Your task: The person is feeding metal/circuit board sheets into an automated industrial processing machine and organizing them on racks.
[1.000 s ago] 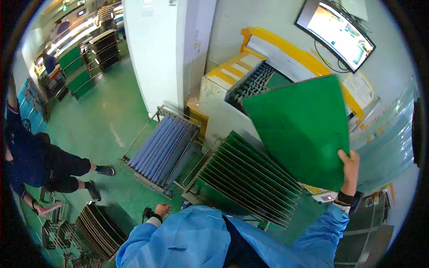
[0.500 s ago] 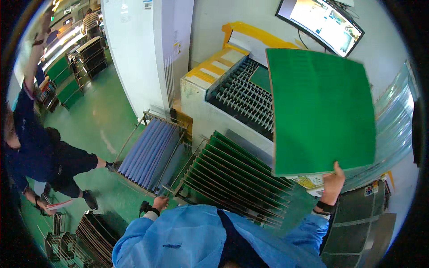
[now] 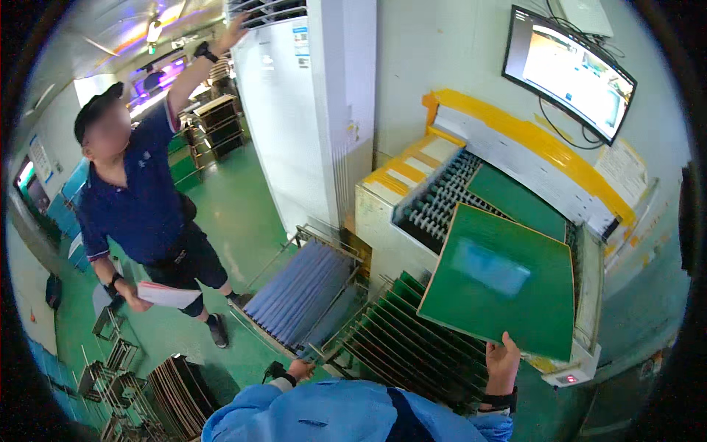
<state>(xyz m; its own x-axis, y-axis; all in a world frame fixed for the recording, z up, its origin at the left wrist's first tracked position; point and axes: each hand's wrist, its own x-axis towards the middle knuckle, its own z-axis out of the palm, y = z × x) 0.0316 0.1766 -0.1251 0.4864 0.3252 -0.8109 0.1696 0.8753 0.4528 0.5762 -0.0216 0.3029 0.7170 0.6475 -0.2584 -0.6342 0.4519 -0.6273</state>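
Note:
My right hand (image 3: 503,365) pinches the near edge of a large green circuit board panel (image 3: 508,306), thumb on top. The panel is tilted over the near part of a roller conveyor machine (image 3: 427,208), and a pale blue reflection shows on its surface. Farther back on the rollers lies another green panel (image 3: 519,197). My left hand (image 3: 300,370) is closed at the corner of a metal rack (image 3: 340,355), apparently round its bar. Several green panels (image 3: 420,335) stand upright in that rack, in front of the machine.
Beside it is a rack of bluish-purple panels (image 3: 298,291). At left stands a person (image 3: 143,191), one arm raised, papers in the other hand. A tall white cabinet (image 3: 294,118), a wall screen (image 3: 571,70) and stacked dark panels (image 3: 180,390) are around.
The panel in my right hand has come down and tilted flatter over the conveyor. My view has shifted left and up, showing more of the other person. My left hand stays at the rack.

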